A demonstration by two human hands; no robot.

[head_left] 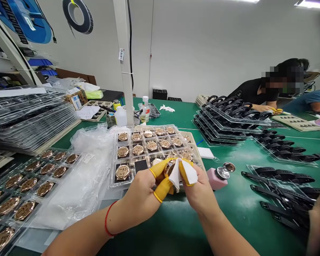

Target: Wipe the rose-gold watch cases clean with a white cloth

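L hand (138, 201): red string bracelet (106, 219), yellow finger cots (161, 188) | R hand (200, 193): yellow cots (186, 174)

Green workbench (245, 217) holds trays of watch cases (146, 142) and black straps (278, 174).

The person's left forearm (80, 236) and right forearm (226, 231) angle inward, bringing the left hand (137, 201) and right hand (198, 192) close together, fingers curled and pinching. Yellow finger cots (162, 188) sheathe the left fingers, and a red cord (106, 222) circles the left wrist.
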